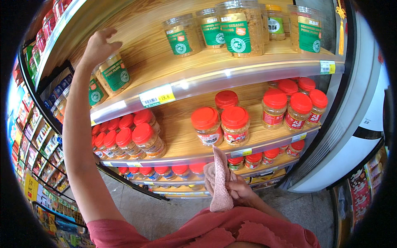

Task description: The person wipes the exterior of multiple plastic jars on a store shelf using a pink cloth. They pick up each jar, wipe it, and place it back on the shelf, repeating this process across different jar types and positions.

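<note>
My left hand [103, 46] is stretched out over the left end of the upper wooden shelf [139, 62]. Its fingers are bent and apart, with nothing seen between them. Just below it stands a clear plastic jar of pork floss with a green label [114, 76]; my wrist and hand hide part of its top. A second green-labelled jar [96, 93] is beside that one, partly covered by my forearm. Close to my body, my right hand [239, 187] grips a folded pink towelling cloth [220, 183], which hangs in front of the lower shelves.
More green-labelled jars [238, 34] stand at the upper shelf's right. Red-lidded jars [147, 141] fill the left of the shelf below, with others at its middle [235, 124] and right [298, 113]. A price-tag rail [217, 80] edges the upper shelf. A yellow tassel [341, 34] hangs at right.
</note>
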A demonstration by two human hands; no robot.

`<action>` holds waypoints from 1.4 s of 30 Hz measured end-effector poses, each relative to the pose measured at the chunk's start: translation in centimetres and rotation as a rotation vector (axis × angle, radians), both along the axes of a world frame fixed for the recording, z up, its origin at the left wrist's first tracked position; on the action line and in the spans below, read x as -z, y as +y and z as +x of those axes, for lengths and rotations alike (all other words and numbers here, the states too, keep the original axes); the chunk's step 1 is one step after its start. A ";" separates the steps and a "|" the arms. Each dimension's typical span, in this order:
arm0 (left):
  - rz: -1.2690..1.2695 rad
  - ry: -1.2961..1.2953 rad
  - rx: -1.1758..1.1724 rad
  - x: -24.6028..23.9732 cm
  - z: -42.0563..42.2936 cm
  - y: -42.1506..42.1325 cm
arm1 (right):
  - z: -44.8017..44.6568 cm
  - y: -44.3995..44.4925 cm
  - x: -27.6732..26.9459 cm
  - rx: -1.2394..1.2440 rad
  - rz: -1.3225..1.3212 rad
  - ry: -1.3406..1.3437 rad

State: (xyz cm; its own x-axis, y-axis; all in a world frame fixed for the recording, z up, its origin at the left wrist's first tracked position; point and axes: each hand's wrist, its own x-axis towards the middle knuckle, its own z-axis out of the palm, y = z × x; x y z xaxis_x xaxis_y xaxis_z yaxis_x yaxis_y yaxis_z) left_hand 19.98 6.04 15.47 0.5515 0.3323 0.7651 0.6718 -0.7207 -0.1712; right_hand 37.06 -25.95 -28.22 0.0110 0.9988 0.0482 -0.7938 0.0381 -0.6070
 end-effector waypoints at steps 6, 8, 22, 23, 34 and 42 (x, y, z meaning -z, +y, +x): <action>-0.425 -0.168 0.182 1.5 12.2 -0.7 | 1.5 -1.7 -1.6 0.065 -0.057 0.023; -0.388 -0.281 0.250 2.6 14.3 -0.2 | 1.8 -2.5 -2.8 0.047 -0.043 0.003; -0.625 -0.793 0.354 3.9 18.3 -0.9 | 5.3 -5.9 -3.4 0.105 -0.067 -0.103; -0.562 -0.860 0.407 3.3 17.3 -1.1 | 5.1 -6.2 -3.8 0.089 -0.073 -0.082; -0.553 -1.215 1.251 13.9 6.7 -16.1 | 4.2 -2.5 -3.2 0.132 0.102 -0.126; -1.155 -1.128 0.842 30.5 6.9 -21.1 | 0.2 0.3 -6.1 0.098 -0.094 0.081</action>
State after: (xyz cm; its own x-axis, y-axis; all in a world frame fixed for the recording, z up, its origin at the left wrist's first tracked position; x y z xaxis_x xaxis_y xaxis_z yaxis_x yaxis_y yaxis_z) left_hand 26.93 -15.07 -14.99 0.2724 0.8440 0.4621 -0.4651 -0.3049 0.8311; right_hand 37.23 -25.68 -22.09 0.1092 0.9928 -0.0501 -0.8357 0.0644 -0.5454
